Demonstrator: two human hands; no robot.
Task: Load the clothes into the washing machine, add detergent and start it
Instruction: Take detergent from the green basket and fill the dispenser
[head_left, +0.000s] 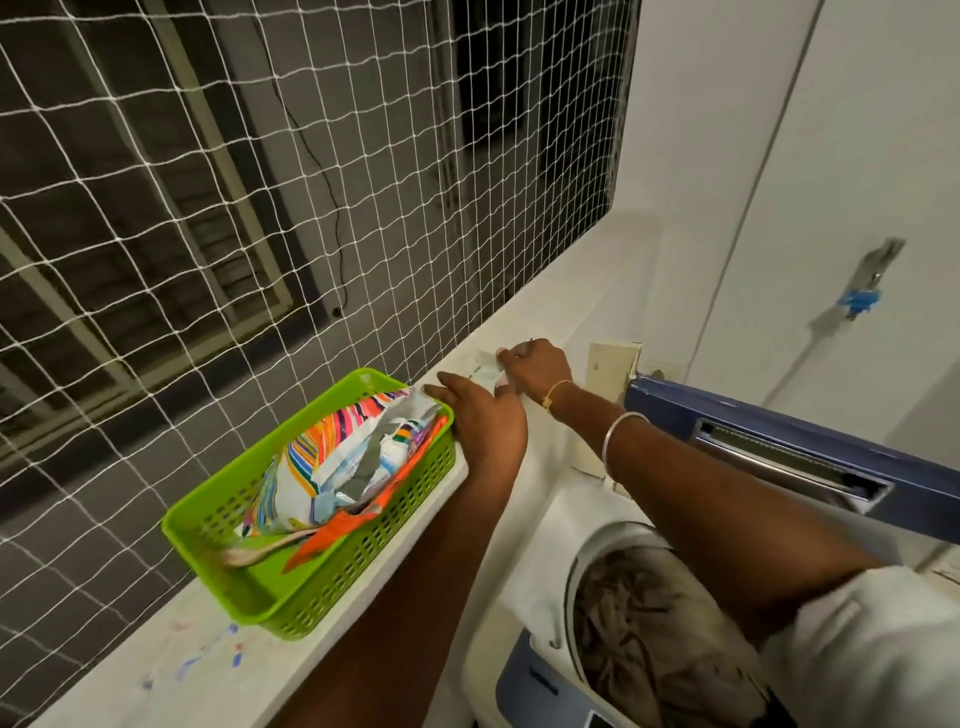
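Note:
A top-loading washing machine (530, 566) stands at the lower right with its blue lid (779, 447) raised. Brownish clothes (639, 618) fill its drum. On the white window ledge (550, 312) sits a green plastic basket (317, 587) holding colourful detergent packets (343, 457). My left hand (483, 415) lies by the basket's far corner with fingers stretched out along the ledge. My right hand (535, 366) reaches further along the ledge and pinches a small pale sachet (488, 364) lying there.
A white rope net (260, 182) covers the window behind the ledge. A white wall with a tap and blue fitting (862, 296) is at the right. A beige switch plate (610, 371) sits behind the lid.

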